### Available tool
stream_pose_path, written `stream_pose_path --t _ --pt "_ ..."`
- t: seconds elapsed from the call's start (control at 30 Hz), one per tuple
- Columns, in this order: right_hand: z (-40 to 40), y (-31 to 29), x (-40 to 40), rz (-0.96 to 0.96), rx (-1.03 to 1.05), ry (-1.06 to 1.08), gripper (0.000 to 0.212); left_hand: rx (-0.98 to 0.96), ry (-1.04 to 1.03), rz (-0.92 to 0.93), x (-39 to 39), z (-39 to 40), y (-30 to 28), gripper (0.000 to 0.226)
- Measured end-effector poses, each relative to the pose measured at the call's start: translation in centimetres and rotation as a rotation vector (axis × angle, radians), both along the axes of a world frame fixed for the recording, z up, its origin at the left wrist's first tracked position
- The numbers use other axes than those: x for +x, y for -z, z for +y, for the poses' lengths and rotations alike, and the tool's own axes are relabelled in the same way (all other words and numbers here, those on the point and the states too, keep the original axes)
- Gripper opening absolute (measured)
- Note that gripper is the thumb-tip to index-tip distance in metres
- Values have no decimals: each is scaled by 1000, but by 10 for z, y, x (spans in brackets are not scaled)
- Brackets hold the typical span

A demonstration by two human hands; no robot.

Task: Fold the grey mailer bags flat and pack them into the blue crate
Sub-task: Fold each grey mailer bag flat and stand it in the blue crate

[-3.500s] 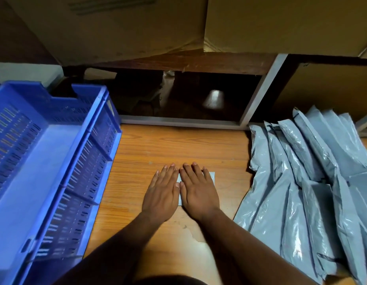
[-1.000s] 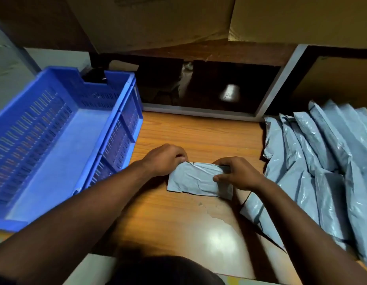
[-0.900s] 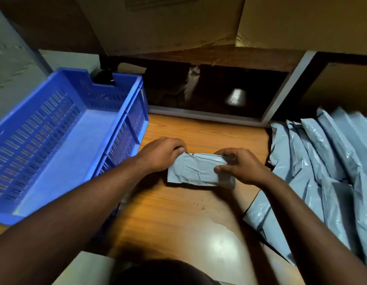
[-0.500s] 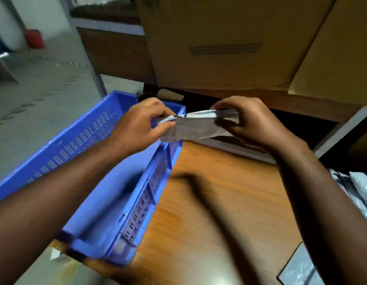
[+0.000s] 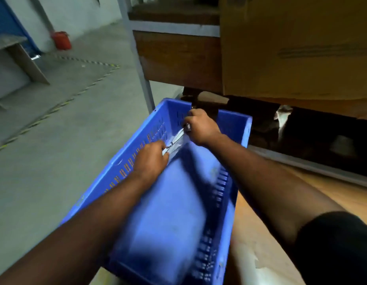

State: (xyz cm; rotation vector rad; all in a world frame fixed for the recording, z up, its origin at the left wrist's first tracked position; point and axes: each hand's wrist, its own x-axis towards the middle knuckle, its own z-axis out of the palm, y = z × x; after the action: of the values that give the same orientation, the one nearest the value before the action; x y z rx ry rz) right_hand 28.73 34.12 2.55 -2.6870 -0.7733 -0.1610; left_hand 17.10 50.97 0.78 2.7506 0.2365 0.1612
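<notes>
Nearest, wooden table (image 5: 260,239) under the right forearm, blue crate (image 5: 125,167) beside it. Inside the crate's far left corner, folded grey mailer bag (image 5: 175,144), held at both ends: left hand (image 5: 150,159) fingers curled on the near end, right hand (image 5: 201,127) fingers curled on the far end. Beyond, cardboard box (image 5: 291,48), grey floor (image 5: 44,130), red can (image 5: 61,40).

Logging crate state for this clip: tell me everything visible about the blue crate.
The blue rectangular plastic crate has slotted walls, a smooth floor and a handle notch in its far wall. It sits upright at the wooden table's left edge. Both hands, left hand and right hand, hold a folded grey mailer bag inside, near its far-left corner.
</notes>
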Motion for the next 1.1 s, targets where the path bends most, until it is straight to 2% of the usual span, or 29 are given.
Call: stream_pose_path --t 0.07,0.13,0.23,0.3,0.37,0.43,0.53,0.57,0.63,0.7,0.8,0.87,0.93,1.03,1.1 --pt "15 17 8 90 134 129 39 32 -4 29 10 7 18 16" --pt "26 20 11 227 140 274 47 57 -8 37 18 14 30 14" --pt "39 18 15 351 188 423 42 75 -22 30 25 22 40 11" --pt "51 24 14 540 203 402 35 91 -18 19 25 24 40 16" --pt "67 41 11 796 328 367 21 158 27 17 24 25 38 26" --pt "79 60 9 978 529 385 30 298 107 43 23 26 33 29" --pt "87 74 9 968 632 358 45 474 192 56 18 27 27 32" --pt "89 76 10 952 623 344 48 616 233 -5 15 27 30 51" --pt "92 82 15 903 591 336 56 944 316 -20 11 27 37 61" --pt "93 85 17 864 602 330 56 1051 323 63 8 28 41 59" --pt "93 89 15 830 600 322 50 1113 318 199 9 31 41 59" --pt "90 86 13 792 574 294 50 1103 339 209 8 31 39 60" --pt "84 75 14 753 495 247 51 1015 336 145 8 30 36 61" --pt "63 38 11 715 401 236 40 663 363 -33 8 19 23 59" --pt "41 7 3 746 551 244 30 445 366 -164 4 2 9 50"
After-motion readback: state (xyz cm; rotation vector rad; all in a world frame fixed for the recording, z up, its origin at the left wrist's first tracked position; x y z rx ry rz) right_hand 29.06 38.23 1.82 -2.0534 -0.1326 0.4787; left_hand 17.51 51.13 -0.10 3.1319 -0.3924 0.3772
